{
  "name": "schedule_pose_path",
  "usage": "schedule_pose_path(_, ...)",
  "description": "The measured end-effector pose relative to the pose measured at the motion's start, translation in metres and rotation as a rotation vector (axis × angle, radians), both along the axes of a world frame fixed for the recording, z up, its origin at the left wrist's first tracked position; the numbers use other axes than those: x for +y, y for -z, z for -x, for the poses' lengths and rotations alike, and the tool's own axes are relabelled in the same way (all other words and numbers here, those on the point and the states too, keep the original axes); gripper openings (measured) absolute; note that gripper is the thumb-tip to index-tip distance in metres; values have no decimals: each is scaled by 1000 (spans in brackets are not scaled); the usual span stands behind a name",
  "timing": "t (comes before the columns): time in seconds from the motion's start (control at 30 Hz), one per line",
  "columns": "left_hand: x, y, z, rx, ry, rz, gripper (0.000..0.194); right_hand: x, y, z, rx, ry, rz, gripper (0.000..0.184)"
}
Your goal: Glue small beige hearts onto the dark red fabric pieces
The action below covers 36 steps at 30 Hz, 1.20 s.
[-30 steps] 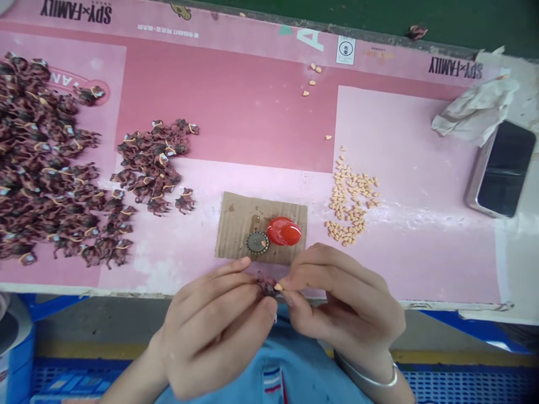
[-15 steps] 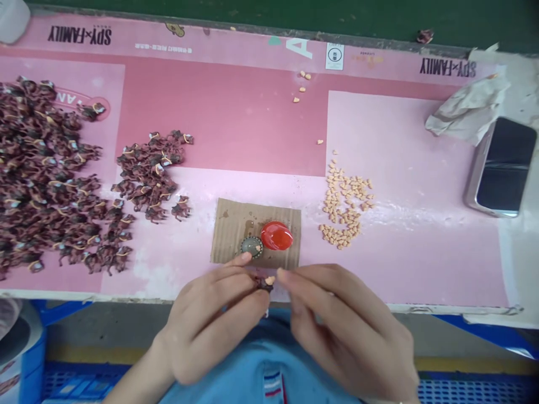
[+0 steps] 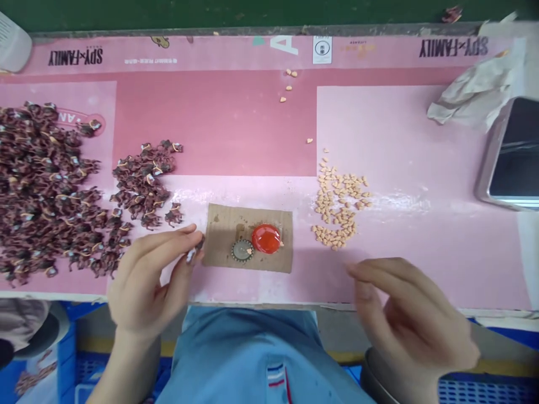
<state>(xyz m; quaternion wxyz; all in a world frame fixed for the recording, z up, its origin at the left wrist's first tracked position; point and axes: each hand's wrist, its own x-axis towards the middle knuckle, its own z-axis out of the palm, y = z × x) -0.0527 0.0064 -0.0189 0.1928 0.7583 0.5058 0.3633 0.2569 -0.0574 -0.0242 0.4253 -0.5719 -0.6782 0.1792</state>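
My left hand (image 3: 154, 275) is closed in a pinch on a small dark brown figurine (image 3: 194, 251), just left of the brown cardboard piece (image 3: 219, 241). Fingers cover much of the figurine. On the cardboard sit a shiny red oval dish (image 3: 266, 238) and a grey bottle cap (image 3: 242, 251) with a small pale bit in it. My right hand (image 3: 408, 314) hovers near the table's front edge, below and right of a scatter of small peach-coloured pieces (image 3: 337, 230). Its thumb and forefinger are slightly apart with nothing visible between them, though the fingertips are blurred.
A large pile of brown figurines (image 3: 46, 196) covers the left side, with a smaller group (image 3: 145, 182) beside it. A phone (image 3: 516, 163) and crumpled paper (image 3: 475, 95) lie at the right. A few stray pieces (image 3: 288, 88) lie farther back. A white container (image 3: 12, 42) stands back left.
My hands have moved apart from in front of the cardboard. The left carried the figurine left, towards the smaller group; the right moved right, towards the peach pieces.
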Motion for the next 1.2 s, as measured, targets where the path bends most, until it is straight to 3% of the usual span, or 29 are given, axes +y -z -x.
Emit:
schedule_pose_path(0.13, -4, 5, 5, 52, 74, -82, 69, 9, -8, 18, -121, -209, -33, 21)
schedule_pose_path(0.23, -10, 5, 4, 51, 68, -68, 72, 5, -13, 19, -23, -300, 75, 20)
schedule_pose_path(0.33, -14, 7, 2, 20, 12, -138, 68, -6, -19, 11, 157, -495, 336, 17)
schedule_pose_path(0.43, -19, 10, 0, -36, -48, -258, 51, -22, -17, 4, 81, -724, 697, 22)
schedule_pose_path(0.5, -25, 12, -1, -46, -61, -280, 34, -35, -5, 2, -119, -746, 885, 27)
schedule_pose_path(0.57, -33, 14, 0, -25, -57, -320, 21, -45, 17, 2, -304, -620, 982, 27)
schedule_pose_path(0.63, -42, 16, 1, -21, -28, -375, 21, -52, 45, 3, -369, -511, 975, 25)
schedule_pose_path(0.73, -55, 16, 3, -107, 47, -423, 39, -54, 87, 7, -421, -349, 881, 24)
schedule_pose_path(0.83, -68, 10, 6, -153, 81, -435, 51, -50, 116, 17, -440, -272, 786, 28)
schedule_pose_path(0.9, -78, 4, 8, -157, 66, -459, 52, -47, 125, 27, -439, -287, 730, 37)
schedule_pose_path(1.03, -99, -5, 13, -168, 81, -476, 55, -41, 130, 50, -471, -350, 644, 36)
schedule_pose_path(1.2, -114, -6, 14, -135, 120, -378, 59, -33, 133, 68, -579, -361, 620, 37)
